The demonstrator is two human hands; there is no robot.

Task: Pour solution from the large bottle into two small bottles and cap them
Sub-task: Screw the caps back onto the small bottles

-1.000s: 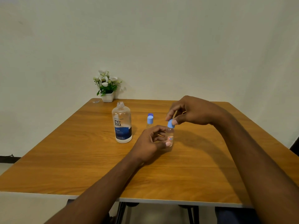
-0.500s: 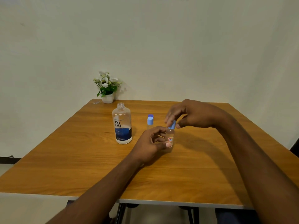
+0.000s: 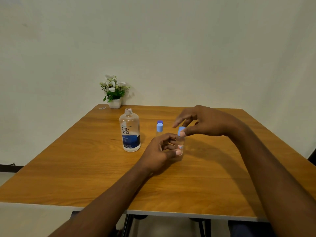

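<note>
Right now it's capping time on the second small bottle [image 3: 180, 145], standing near the middle of the wooden table [image 3: 71, 161]. The left hand [image 3: 159, 151] wraps its fingers around the clear body, thumb pressed low on the near side, steadying it. The right hand [image 3: 201, 124] comes in from the right, thumb and a fingertip pinched on the light blue cap [image 3: 180, 130] sitting atop that bottle, the other fingers splayed loose above. Whether the cap is fully seated, I cannot tell; it looks slightly tilted.

Just to the left and a little farther back, the first small bottle [image 3: 159, 130] stands upright with its blue cap on, so that one looks finished. Further left, the large bottle [image 3: 130, 132] stands upright, mouth open, no cap on it, with liquid low inside. A small potted plant [image 3: 114, 93] sits at the far edge.

My read: pouring appears done, one bottle sealed, and what's left is tightening this last cap. The large bottle's own lid is nowhere clearly visible.
</note>
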